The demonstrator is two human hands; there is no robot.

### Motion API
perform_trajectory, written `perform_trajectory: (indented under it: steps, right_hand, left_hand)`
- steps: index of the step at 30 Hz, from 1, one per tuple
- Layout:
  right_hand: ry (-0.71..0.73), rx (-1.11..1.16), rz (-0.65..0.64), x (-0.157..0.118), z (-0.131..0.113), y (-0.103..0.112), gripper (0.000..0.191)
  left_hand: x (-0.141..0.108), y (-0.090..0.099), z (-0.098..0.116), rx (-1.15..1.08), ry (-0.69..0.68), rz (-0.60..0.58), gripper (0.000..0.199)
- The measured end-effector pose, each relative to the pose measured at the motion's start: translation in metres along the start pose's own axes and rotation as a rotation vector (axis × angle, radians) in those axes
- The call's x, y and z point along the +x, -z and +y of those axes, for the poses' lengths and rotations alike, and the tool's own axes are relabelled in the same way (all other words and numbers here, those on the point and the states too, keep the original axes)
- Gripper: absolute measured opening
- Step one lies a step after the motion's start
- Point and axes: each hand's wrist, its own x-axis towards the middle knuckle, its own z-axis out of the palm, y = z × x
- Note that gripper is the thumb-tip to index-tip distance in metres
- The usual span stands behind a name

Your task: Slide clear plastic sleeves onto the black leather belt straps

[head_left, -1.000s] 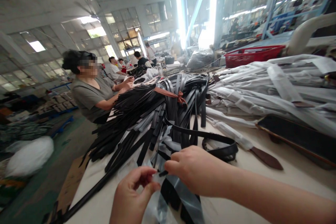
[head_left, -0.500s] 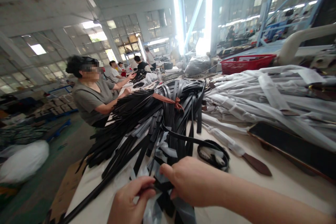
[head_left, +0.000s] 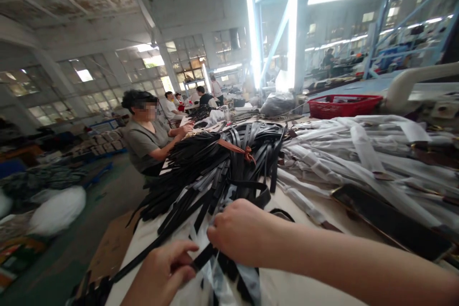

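Tightly curled, the left hand [head_left: 159, 265] is closed on a black leather belt [head_left: 203, 257], while the right hand [head_left: 240, 232] is clamped over clear plastic film [head_left: 218, 279] beside a pile of belts [head_left: 215, 172] on the surface [head_left: 141, 244]. Whatever lies beneath the right palm cannot be made out.

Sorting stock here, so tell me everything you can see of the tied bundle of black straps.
The bundle of black straps is a heap of long, flat, leather-looking strips lying on a pale table. A brown strip ties it near the top, and the ends fan out leftward. Its lower strips, among clear plastic, reach the person's right hand.
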Motion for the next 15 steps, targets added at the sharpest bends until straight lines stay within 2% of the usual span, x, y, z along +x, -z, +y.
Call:
perform_trajectory:
  steps: [4, 8, 11, 15]
  right_hand:
    - [0.073, 0.016, 0.006, 0.012, 0.000, -0.001, 0.012]
    - [-0.058, 0.088, -0.058, 0.002, 0.023, 0.009, 0.021]
    - [-0.064, 0.232, -0.096, -0.010, 0.039, 0.013, 0.025]
    - [-0.076, 0.338, -0.144, -0.024, 0.051, -0.007, 0.028]
  left_hand:
    - [-0.001, 0.000, 0.017, -0.199, -0.019, -0.042, 0.031]
    - [0.001, 0.006, 0.017, -0.228, 0.032, 0.090, 0.027]
    - [0.006, 0.004, 0.012, -0.226, 0.039, 0.093, 0.024]
    - [0.015, -0.002, 0.004, -0.132, 0.040, 0.107, 0.024]
